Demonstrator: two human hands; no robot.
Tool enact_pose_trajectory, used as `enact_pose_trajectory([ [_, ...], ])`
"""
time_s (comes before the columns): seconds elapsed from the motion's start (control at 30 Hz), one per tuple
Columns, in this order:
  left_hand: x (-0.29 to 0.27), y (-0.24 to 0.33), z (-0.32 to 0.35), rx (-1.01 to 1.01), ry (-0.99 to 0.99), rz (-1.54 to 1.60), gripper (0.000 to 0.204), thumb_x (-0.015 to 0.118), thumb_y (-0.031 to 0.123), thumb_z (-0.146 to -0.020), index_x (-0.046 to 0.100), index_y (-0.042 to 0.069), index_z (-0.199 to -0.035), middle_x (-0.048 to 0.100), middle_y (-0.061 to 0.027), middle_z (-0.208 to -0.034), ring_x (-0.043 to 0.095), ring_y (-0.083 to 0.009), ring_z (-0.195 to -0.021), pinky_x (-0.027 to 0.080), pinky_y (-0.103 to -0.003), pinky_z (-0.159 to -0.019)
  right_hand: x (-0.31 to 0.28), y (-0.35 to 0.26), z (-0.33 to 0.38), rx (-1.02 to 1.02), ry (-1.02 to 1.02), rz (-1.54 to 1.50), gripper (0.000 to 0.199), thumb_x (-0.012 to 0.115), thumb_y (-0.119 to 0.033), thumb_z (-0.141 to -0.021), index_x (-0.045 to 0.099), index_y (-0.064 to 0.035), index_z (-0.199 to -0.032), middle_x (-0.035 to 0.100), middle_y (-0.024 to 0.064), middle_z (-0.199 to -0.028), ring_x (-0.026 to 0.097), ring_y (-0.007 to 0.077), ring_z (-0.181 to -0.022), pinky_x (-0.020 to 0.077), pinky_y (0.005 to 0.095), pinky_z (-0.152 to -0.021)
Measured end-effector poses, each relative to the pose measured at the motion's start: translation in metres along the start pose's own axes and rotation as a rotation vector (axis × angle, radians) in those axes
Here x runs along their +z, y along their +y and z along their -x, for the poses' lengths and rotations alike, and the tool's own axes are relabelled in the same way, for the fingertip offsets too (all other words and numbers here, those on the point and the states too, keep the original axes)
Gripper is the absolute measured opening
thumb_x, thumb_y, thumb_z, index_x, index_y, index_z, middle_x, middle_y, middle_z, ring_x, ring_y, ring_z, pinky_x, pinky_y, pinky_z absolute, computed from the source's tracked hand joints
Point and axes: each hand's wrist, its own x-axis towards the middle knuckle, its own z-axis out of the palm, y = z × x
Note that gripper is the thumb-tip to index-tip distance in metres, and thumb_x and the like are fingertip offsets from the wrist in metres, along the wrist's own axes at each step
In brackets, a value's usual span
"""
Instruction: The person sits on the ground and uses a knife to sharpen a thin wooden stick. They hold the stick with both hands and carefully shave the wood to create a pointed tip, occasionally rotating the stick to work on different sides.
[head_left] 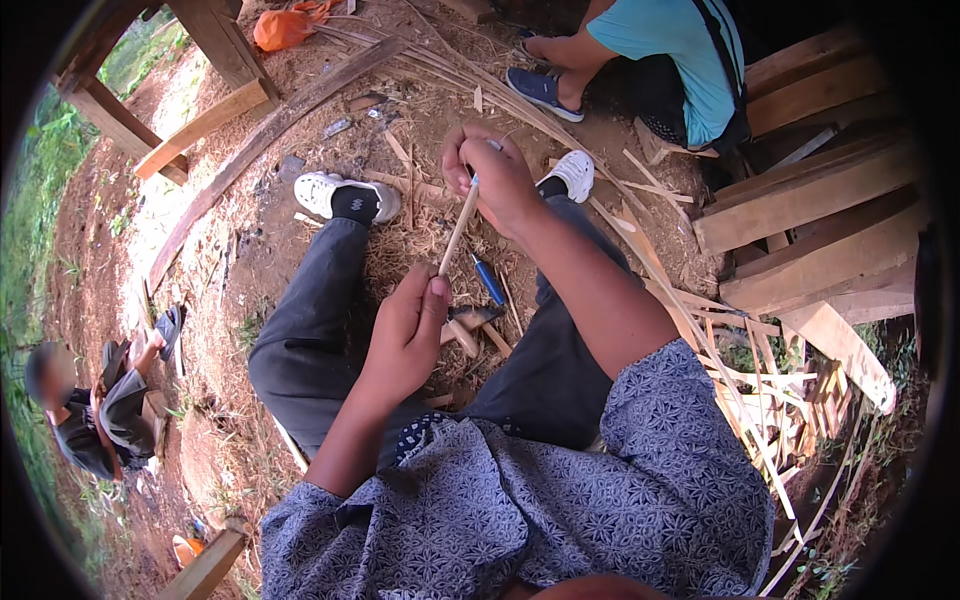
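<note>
My left hand (408, 322) is closed around the lower end of a thin, pale wooden stick (458, 232), with the thumb along it. The stick slants up and away to the right. At its far end my right hand (492, 178) is closed, with a small whitish piece showing by the fingers. Whether that piece is a blade or something else I cannot tell. On the ground between my legs lies a blue-handled tool (488, 282). Nearer to me is a tool with a wooden handle (462, 338) and a dark head, partly hidden behind my left hand.
Wood shavings and long strips (530, 115) litter the ground. Beyond my right foot a person in a turquoise shirt (660, 40) sits. Stacked timber beams (820, 200) stand at right, above split strips (800, 400). Another person (90, 420) sits far left, near a wooden frame (210, 130).
</note>
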Motion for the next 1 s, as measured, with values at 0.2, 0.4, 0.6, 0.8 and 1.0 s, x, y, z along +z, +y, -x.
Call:
enact_pose_trajectory([
  [0.2,0.002,-0.007,-0.012,0.048,0.019,0.084,0.025,0.041,0.022,-0.109,0.049,0.006,-0.091,0.041,0.0061,-0.071,0.035,-0.0019,-0.062,0.031,-0.021,-0.055,0.017,0.011,0.016,-0.01,-0.132,0.258,0.011,0.045,-0.007,-0.084,0.053,-0.0024,-0.079,0.044,0.0006,-0.064,0.042,0.0097,-0.059,0.0356,0.027,-0.058],
  [0.4,0.002,0.006,-0.009,-0.136,-0.065,0.263,0.025,0.043,0.021,-0.109,0.05,0.004,-0.092,0.044,0.0001,-0.07,0.039,-0.007,-0.06,0.034,-0.025,-0.056,0.011,0.012,0.013,0.011,-0.006,-0.062,0.014,0.044,-0.006,-0.083,0.055,-0.0027,-0.076,0.048,0.0012,-0.066,0.043,0.0087,-0.061,0.0349,0.0267,-0.058],
  [0.6,0.0,0.004,0.001,-0.254,-0.157,0.572,0.025,0.041,0.025,-0.109,0.046,0.008,-0.091,0.038,0.0043,-0.064,0.031,-0.0038,-0.05,0.026,-0.023,-0.046,-0.011,-0.006,-0.008,-0.074,-0.01,-0.014,0.015,0.043,-0.008,-0.084,0.055,-0.0016,-0.079,0.047,0.0008,-0.066,0.043,0.0087,-0.062,0.035,0.025,-0.06],
  [0.8,-0.004,0.005,-0.004,-0.25,-0.206,0.724,0.027,0.039,0.03,-0.108,0.044,0.01,-0.09,0.035,0.0035,-0.059,0.028,-0.0051,-0.043,0.021,-0.024,-0.04,0.015,0.008,0.009,-0.067,-0.139,0.101,0.013,0.043,-0.007,-0.083,0.054,-0.0029,-0.077,0.045,0.0011,-0.064,0.039,0.0091,-0.057,0.0327,0.0269,-0.056],
  [1.0,0.003,0.006,-0.007,-0.251,-0.246,0.73,0.027,0.038,0.03,-0.107,0.041,0.012,-0.088,0.034,0.0029,-0.056,0.027,-0.0061,-0.041,0.02,-0.025,-0.038,0.02,0.014,0.018,-0.009,-0.135,0.029,0.014,0.044,-0.007,-0.081,0.056,-0.0011,-0.076,0.048,0.0003,-0.065,0.039,0.0088,-0.057,0.0324,0.0271,-0.056],
])
